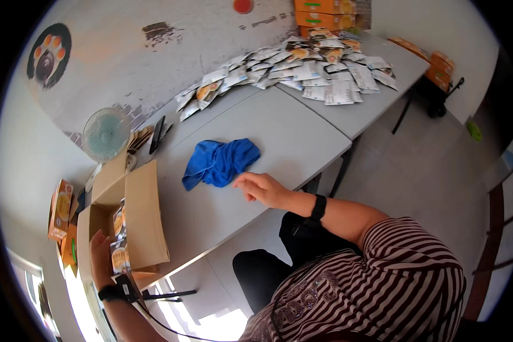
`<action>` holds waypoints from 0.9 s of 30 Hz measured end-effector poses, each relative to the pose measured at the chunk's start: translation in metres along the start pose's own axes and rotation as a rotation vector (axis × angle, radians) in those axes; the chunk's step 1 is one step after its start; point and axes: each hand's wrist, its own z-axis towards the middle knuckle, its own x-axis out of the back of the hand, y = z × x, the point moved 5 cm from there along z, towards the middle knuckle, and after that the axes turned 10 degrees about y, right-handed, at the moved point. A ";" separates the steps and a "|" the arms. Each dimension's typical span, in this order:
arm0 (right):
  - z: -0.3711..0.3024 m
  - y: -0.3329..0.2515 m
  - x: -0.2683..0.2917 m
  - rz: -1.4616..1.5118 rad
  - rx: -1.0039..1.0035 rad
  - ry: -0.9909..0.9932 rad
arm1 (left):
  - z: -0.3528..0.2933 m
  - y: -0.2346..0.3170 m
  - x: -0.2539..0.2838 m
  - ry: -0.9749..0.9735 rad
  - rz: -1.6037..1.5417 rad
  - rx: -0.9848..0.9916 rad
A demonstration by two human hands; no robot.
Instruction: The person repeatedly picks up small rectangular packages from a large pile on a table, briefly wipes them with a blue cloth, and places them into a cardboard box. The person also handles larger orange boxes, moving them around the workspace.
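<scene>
An open cardboard box [147,211] stands at the table's left end, its flaps folded outward. Inside it lie printed packets [120,259]. My left hand [101,251] reaches over the box's near left side, beside the packets; its fingers are partly hidden, so I cannot make out whether they grip anything. Over the table's front edge hovers my right hand [259,188], fingers loosely bent and apart, with nothing in them. Just beyond its fingertips lies a crumpled blue cloth [222,162]; whether they touch it is unclear.
A long heap of white and orange sachets [302,68] covers the tables' back part. Orange cartons [325,14] are stacked behind it; another orange carton [61,208] stands left. A fan [105,134] and a dark phone-like device [157,135] sit behind the box.
</scene>
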 end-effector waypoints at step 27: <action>0.003 0.010 0.044 0.371 -0.009 0.164 | -0.215 0.142 -0.307 -0.423 -0.863 -0.061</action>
